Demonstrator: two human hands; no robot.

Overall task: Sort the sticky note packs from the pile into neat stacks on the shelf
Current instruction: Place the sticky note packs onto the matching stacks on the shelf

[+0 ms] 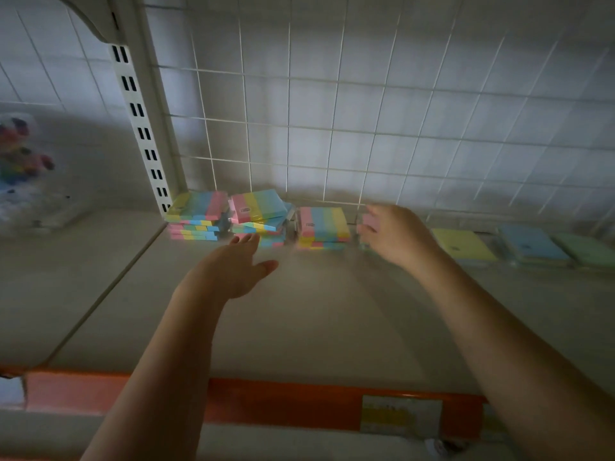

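Three stacks of rainbow-striped sticky note packs stand at the back of the shelf [316,311]: a left stack [196,214], a crooked middle stack [259,216] and a right stack [322,227]. My left hand [238,271] reaches toward the middle stack with fingers straight, fingertips just short of its lowest packs. My right hand [396,234] is blurred beside the right stack and pinches a small pink pack [369,221]. Further right lie a yellow pack [462,242], a blue pack [532,242] and a green pack [585,249].
A white wire grid [366,128] backs the shelf and a slotted upright post [143,128] stands at the left. An orange price rail [283,404] with a label runs along the front edge. A clear bag of colourful items [23,168] hangs at the far left.
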